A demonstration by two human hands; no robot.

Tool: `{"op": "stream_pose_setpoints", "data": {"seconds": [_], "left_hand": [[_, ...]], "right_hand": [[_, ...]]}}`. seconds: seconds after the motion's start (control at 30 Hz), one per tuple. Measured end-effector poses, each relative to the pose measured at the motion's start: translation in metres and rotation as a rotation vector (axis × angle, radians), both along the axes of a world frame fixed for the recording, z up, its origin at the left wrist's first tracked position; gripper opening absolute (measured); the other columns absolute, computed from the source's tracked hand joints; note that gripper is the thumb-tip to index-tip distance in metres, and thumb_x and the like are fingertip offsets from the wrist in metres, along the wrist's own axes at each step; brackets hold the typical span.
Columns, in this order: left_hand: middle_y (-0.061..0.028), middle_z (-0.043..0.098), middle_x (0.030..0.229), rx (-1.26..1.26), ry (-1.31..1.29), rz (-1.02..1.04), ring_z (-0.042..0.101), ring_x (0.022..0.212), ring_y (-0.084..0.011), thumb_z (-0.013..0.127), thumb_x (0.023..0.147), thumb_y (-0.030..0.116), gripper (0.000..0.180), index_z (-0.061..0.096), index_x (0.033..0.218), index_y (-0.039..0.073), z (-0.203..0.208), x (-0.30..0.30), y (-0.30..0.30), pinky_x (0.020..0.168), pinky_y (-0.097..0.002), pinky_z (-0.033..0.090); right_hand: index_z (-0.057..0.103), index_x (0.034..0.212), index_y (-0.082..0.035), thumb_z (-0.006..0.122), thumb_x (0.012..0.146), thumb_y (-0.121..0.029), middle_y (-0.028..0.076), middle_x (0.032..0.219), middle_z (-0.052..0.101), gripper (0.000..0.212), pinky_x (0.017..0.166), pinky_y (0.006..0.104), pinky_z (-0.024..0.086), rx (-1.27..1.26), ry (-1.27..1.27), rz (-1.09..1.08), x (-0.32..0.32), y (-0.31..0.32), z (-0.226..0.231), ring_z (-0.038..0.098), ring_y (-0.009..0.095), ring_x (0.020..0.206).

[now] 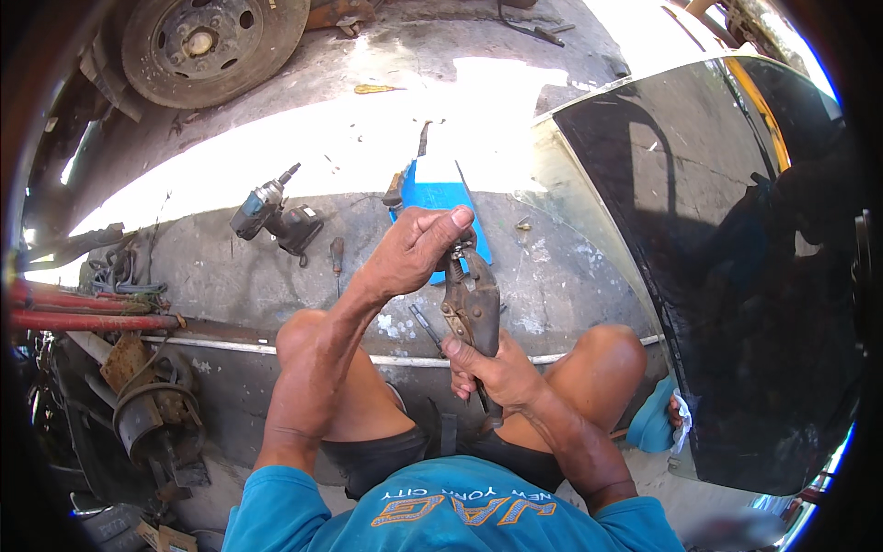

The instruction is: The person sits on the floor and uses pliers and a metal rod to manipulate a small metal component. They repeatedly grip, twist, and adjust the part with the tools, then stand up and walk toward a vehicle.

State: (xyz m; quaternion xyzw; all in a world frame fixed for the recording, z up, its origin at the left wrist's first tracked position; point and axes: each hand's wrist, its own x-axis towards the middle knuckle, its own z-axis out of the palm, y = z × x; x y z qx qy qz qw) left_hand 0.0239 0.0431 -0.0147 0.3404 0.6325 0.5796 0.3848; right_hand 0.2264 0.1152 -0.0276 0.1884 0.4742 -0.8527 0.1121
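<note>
My right hand (501,370) is wrapped round the handles of worn, rusty locking pliers (480,308), held upright above my lap with the jaws pointing away from me. At the jaw end, my left hand (416,250) is closed with the thumb laid on top. Its fingers hide what they grip there; a small dark metal bit shows beside the jaws. Behind the left hand lies a bright blue flat panel (437,195) on the ground. A thin metal rod (425,324) shows to the left of the pliers, between my knees.
Left of the panel lie a cordless impact driver (267,210) and a screwdriver (338,255). A yellow-handled tool (377,89) lies farther off, near a wheel (216,41). A large dark glass pane (727,276) stands at right. Red poles (101,320) and rusty parts (152,414) crowd the left.
</note>
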Motion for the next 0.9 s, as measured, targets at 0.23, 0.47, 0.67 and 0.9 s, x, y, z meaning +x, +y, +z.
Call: {"op": "stream_pose_setpoints", "data": {"seconds": [0.23,0.47,0.67,0.9], "left_hand": [[0.0044,0.049,0.06,0.008,0.015,0.026,0.04,0.057,-0.0057,0.05,0.105,0.052,0.058,0.068,0.08,0.004,0.007,0.006,0.001,0.051,-0.0269,0.033],[0.0052,0.049,0.059,0.031,-0.071,0.003,0.039,0.052,-0.0037,0.051,0.104,0.053,0.057,0.068,0.082,0.003,0.001,0.007,-0.001,0.048,-0.0248,0.03],[0.0033,0.051,0.061,0.079,0.062,0.006,0.043,0.055,-0.0053,0.05,0.103,0.056,0.06,0.069,0.083,0.003,0.008,0.008,-0.002,0.05,-0.0254,0.034],[-0.0043,0.063,0.075,0.055,0.033,-0.083,0.05,0.059,-0.0102,0.035,0.1,0.07,0.078,0.072,0.093,0.001,0.015,-0.006,-0.012,0.052,-0.0262,0.037]], "right_hand": [[0.054,0.093,-0.006,0.062,0.103,-0.034,-0.001,0.062,0.048,0.03,0.053,0.0295,0.045,-0.136,-0.006,0.006,0.003,0.004,0.007,0.05,0.01,0.055],[0.051,0.09,-0.01,0.065,0.101,-0.035,-0.001,0.068,0.043,0.031,0.056,0.0319,0.047,-0.296,-0.021,0.068,0.008,0.008,0.009,0.048,0.01,0.057],[0.055,0.088,-0.008,0.063,0.102,-0.037,0.0,0.065,0.047,0.033,0.055,0.0312,0.046,-0.151,-0.018,0.058,0.008,0.007,0.01,0.049,0.01,0.056],[0.06,0.081,-0.003,0.067,0.097,-0.039,0.002,0.063,0.053,0.039,0.058,0.0352,0.04,0.652,-0.086,0.075,0.0,0.019,0.022,0.046,0.012,0.062]]}}
